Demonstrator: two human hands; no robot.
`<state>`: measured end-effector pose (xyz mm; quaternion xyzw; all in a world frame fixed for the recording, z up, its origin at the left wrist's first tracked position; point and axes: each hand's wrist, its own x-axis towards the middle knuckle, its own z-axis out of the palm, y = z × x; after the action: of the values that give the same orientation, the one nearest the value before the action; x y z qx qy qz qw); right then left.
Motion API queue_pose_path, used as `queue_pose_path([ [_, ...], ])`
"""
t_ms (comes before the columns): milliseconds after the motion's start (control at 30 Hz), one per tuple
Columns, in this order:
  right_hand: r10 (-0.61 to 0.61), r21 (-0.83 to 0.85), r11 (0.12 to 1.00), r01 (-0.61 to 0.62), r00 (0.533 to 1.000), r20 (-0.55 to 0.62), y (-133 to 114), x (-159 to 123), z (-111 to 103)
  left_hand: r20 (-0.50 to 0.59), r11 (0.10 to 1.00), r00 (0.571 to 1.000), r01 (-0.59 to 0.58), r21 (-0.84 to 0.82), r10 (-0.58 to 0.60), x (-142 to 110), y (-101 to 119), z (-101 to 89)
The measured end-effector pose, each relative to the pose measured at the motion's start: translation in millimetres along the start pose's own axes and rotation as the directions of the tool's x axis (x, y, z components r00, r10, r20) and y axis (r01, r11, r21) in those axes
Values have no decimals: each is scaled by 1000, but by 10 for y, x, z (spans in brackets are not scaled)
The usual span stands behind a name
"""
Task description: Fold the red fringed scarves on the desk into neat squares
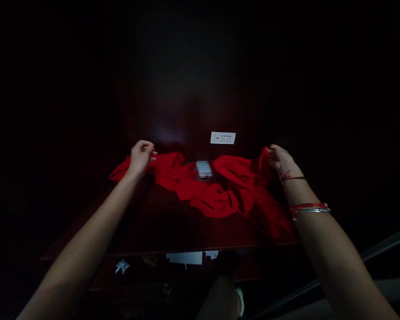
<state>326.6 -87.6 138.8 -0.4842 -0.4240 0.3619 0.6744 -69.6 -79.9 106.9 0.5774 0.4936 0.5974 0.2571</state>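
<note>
A red fringed scarf (216,200) lies crumpled across the dark wooden shelf (146,231). My right hand (280,159) pinches a raised part of the scarf at its right side, and the fringe hangs below it. At the left part of the scarf, my left hand (140,158) is closed with curled fingers. Red cloth shows on both sides of this hand, though its grip is partly hidden. Between the two bunched portions of cloth is a small pale rectangular item (204,169), blurred out.
A white socket plate (223,138) is on the dark back wall. Below the shelf, a lower level holds white papers (184,258) and a crumpled pale piece (122,266). My leg (220,298) shows at the bottom. The surroundings are very dark.
</note>
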Motion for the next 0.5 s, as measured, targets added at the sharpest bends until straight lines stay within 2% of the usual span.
queue_pose_path([
  [67,86,-39,996,-85,996,11,169,-68,165,222,997,975,16,70,-32,-350,-38,322],
  [100,115,-59,992,-113,993,26,246,-112,270,322,995,946,1,104,-35,-542,-76,518],
  [133,133,-71,989,-130,990,41,304,-154,376,482,976,876,-104,190,0,-722,-121,718],
  [167,139,-78,988,-135,989,53,338,-192,478,592,943,805,-225,244,39,-877,-167,912],
  [200,138,-78,988,-133,988,67,344,-222,568,642,898,760,-347,270,100,-996,-211,1091],
  [267,105,-45,994,-100,987,125,287,-254,701,664,790,713,-532,304,225,-1119,-286,1391],
  [367,11,43,999,-22,973,233,145,-252,772,685,646,627,-704,295,371,-1114,-397,1712],
  [433,1,26,1000,-7,980,200,103,-240,738,714,597,558,-764,243,423,-1083,-480,1851],
  [467,16,-7,1000,-15,989,147,105,-232,698,710,597,545,-772,217,447,-1066,-517,1891],
  [500,32,-41,999,-29,996,83,119,-222,643,691,607,550,-769,199,470,-1042,-542,1902],
])
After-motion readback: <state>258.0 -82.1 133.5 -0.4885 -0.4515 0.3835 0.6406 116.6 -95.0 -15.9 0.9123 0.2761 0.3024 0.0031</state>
